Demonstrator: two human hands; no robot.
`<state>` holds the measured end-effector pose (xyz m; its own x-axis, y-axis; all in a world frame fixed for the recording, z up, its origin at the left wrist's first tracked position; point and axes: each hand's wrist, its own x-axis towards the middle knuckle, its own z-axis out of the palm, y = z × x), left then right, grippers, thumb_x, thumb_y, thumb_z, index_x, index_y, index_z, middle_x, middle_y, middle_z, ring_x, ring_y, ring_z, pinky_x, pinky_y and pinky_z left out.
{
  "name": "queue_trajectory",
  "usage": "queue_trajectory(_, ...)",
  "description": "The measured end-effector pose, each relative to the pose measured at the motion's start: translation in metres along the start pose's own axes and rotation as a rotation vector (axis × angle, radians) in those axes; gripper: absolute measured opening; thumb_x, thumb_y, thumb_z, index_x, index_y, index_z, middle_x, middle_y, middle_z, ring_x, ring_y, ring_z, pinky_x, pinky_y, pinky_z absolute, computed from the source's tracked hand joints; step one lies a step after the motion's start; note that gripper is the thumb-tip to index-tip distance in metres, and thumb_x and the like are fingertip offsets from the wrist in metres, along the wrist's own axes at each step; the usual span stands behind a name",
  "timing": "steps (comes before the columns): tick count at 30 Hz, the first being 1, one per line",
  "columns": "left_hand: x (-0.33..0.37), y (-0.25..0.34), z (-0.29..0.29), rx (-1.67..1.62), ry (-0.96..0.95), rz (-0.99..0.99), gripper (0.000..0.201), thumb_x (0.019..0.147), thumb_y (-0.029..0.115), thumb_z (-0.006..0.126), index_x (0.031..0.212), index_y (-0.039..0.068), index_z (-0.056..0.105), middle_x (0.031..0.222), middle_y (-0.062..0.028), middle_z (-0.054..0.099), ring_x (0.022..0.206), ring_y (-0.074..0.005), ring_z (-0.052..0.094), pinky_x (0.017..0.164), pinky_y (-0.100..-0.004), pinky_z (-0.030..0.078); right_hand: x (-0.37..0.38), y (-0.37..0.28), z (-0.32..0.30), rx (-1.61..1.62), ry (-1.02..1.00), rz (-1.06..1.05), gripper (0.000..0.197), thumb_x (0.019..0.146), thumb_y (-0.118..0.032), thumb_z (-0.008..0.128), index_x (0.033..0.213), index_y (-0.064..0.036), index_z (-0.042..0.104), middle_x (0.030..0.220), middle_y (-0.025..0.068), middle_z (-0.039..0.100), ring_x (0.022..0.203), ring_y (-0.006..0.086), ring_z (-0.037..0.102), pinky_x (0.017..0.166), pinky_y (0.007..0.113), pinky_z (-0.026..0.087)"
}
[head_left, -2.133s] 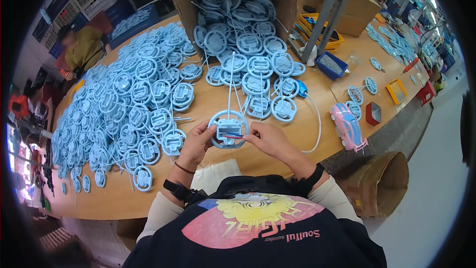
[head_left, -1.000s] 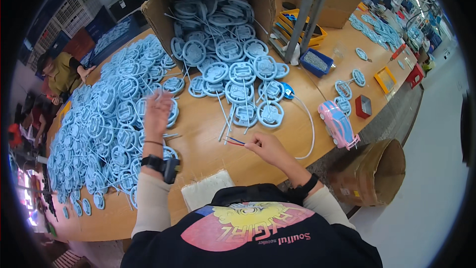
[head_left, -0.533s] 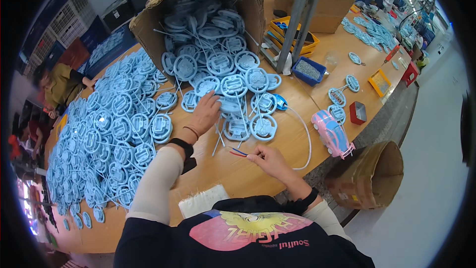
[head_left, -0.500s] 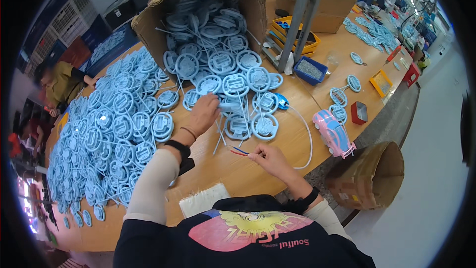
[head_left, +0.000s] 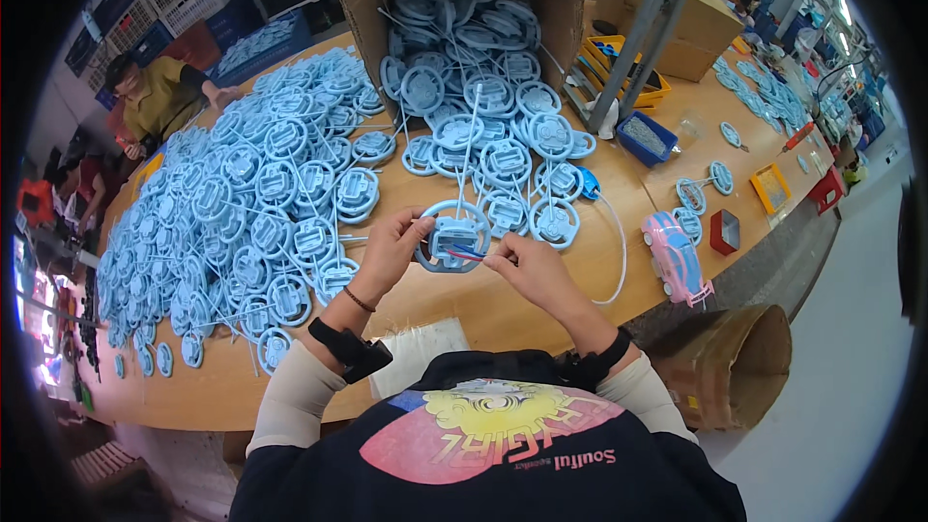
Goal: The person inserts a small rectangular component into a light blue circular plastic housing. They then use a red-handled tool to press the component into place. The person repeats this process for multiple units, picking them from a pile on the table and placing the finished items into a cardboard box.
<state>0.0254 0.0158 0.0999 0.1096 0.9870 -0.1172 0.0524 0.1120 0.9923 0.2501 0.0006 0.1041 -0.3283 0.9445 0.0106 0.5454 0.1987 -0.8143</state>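
Note:
My left hand (head_left: 391,251) grips the rim of a light-blue plastic wheel-shaped part (head_left: 452,230), held up over the near table with its long thin stem pointing away from me. My right hand (head_left: 534,271) pinches a slim red-and-blue tool (head_left: 468,252) that looks like tweezers. Its tip reaches over the middle of the wheel part; whether it touches cannot be made out. Just beyond my hands lie more such wheel parts (head_left: 554,221), spilling from a cardboard box (head_left: 372,14) on its side.
A big heap of wheel parts (head_left: 242,193) covers the left of the table. To the right are a pink toy car (head_left: 677,256), a white cable (head_left: 619,232), a blue bin (head_left: 646,140) and a red box (head_left: 725,231). A person (head_left: 159,101) sits at the far left.
My left hand has taken a wheel part from the pile and drawn it toward me. My right hand has brought the red-and-blue tool up to it. The view has shifted slightly.

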Motion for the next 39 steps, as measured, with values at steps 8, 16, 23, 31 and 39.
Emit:
queue_trajectory(8, -0.018, -0.001, 0.011, -0.299, -0.111, -0.154, 0.027, 0.086, 0.023, 0.054, 0.101, 0.001, 0.057, 0.083, -0.0024, 0.060, 0.071, -0.0103, 0.059, 0.067, -0.0260, 0.051, -0.010, 0.005, -0.012, 0.051, -0.036, -0.037, 0.024, 0.075, -0.026, 0.063, 0.072, -0.0036, 0.057, 0.063, 0.0089, 0.058, 0.057, 0.0207, 0.055, 0.052, 0.032, 0.040)
queue_trajectory(16, -0.024, -0.029, 0.006, -0.488, -0.255, -0.215, 0.035, 0.089, 0.033, 0.046, 0.106, 0.003, 0.053, 0.093, -0.0063, 0.060, 0.084, -0.0147, 0.059, 0.077, -0.0310, 0.049, -0.017, 0.008, -0.006, 0.069, -0.057, -0.082, 0.022, 0.075, -0.024, 0.064, 0.072, -0.0027, 0.057, 0.061, 0.0068, 0.057, 0.053, 0.0150, 0.051, 0.049, 0.029, 0.039)
queue_trajectory(23, -0.024, -0.045, 0.023, -0.691, -0.258, -0.257, 0.043, 0.091, 0.037, 0.038, 0.116, 0.002, 0.045, 0.109, -0.0117, 0.055, 0.100, -0.0215, 0.055, 0.088, -0.0374, 0.044, -0.016, 0.021, 0.011, 0.112, -0.073, -0.040, 0.024, 0.075, -0.025, 0.063, 0.072, -0.0021, 0.056, 0.063, 0.0090, 0.057, 0.055, 0.0175, 0.052, 0.052, 0.030, 0.040)
queue_trajectory(31, 0.003, -0.109, -0.083, 0.030, -0.033, -0.224, 0.046, 0.089, 0.040, 0.044, 0.113, 0.002, 0.049, 0.101, -0.0087, 0.059, 0.099, -0.0176, 0.054, 0.086, -0.0331, 0.044, -0.012, 0.037, 0.025, -0.004, -0.135, 0.009, 0.028, 0.073, -0.030, 0.062, 0.070, -0.0029, 0.056, 0.067, 0.0128, 0.059, 0.062, 0.0281, 0.057, 0.056, 0.036, 0.043)
queue_trajectory(39, 0.073, -0.009, -0.156, -0.829, 0.203, 0.157, 0.043, 0.090, 0.028, 0.044, 0.123, 0.002, 0.037, 0.117, -0.0135, 0.049, 0.106, -0.0265, 0.051, 0.086, -0.0349, 0.044, -0.015, 0.059, 0.009, 0.171, -0.120, 0.131, 0.026, 0.076, -0.027, 0.063, 0.070, -0.0028, 0.055, 0.061, 0.0087, 0.056, 0.054, 0.0171, 0.053, 0.051, 0.030, 0.041)
